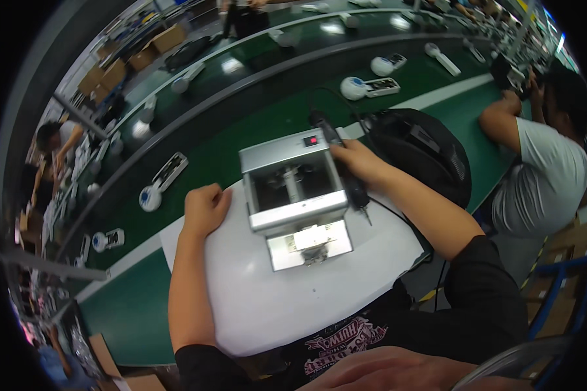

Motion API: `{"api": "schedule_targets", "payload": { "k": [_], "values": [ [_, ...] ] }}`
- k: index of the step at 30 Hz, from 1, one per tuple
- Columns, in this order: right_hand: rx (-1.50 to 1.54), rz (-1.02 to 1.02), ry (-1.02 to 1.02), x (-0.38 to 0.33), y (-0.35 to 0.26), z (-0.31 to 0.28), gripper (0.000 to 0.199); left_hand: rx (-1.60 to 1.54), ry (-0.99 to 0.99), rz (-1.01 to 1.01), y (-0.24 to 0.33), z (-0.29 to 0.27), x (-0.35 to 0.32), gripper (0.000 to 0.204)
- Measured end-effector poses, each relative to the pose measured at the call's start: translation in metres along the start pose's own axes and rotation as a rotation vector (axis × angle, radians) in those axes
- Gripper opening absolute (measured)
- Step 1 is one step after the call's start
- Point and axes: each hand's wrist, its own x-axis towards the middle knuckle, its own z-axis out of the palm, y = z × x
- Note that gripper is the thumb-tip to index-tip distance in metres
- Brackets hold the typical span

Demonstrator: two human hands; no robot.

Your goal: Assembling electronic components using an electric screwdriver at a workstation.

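Observation:
A silver screw feeder [298, 214] stands on a white sheet [254, 300] in front of me. It has a dark window, a small red display and a bright metal tray at its near side. Beside its right wall, my right hand [362, 163] is closed around a black electric screwdriver [353, 189], whose bit points toward me. Part of those fingers is hidden. To the left of the feeder, my left hand [205, 207] rests at the sheet's far edge with its fingers curled; whatever may be inside them is hidden.
A black bag [424, 153] lies right of the screwdriver. Beyond the sheet runs a green conveyor [241, 140] carrying several white handheld units [355, 88] with round heads. A co-worker in a grey shirt [544, 173] sits at the right. Cardboard boxes [169, 38] stand far left.

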Motion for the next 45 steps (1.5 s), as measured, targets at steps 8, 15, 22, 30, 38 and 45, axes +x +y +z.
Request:
{"api": "schedule_targets", "payload": {
  "k": [8, 15, 22, 30, 38, 45],
  "values": [
    [0.045, 0.033, -0.11, 0.006, 0.003, -0.011, 0.041, -0.073, 0.07, -0.1, -0.013, 0.005, 0.002, 0.028],
    [0.046, 0.013, -0.108, 0.01, 0.005, -0.011, 0.044, -0.18, 0.13, -0.131, -0.032, 0.01, -0.005, 0.025],
    [0.049, -0.016, -0.101, 0.01, 0.008, -0.022, 0.045, -0.127, 0.289, -0.106, -0.015, 0.007, -0.002, 0.029],
    [-0.023, -0.033, 0.055, 0.003, 0.004, -0.003, 0.033, 0.042, 0.302, -0.111, -0.015, 0.002, -0.003, 0.034],
    [-0.051, -0.137, 0.145, 0.017, 0.034, -0.02, 0.047, -0.149, 0.342, -0.078, -0.014, 0.004, -0.011, 0.025],
    [-0.143, -0.189, 0.132, 0.024, 0.047, -0.046, 0.041, -0.173, 0.228, -0.06, -0.003, 0.0, -0.008, 0.025]
  ]
}}
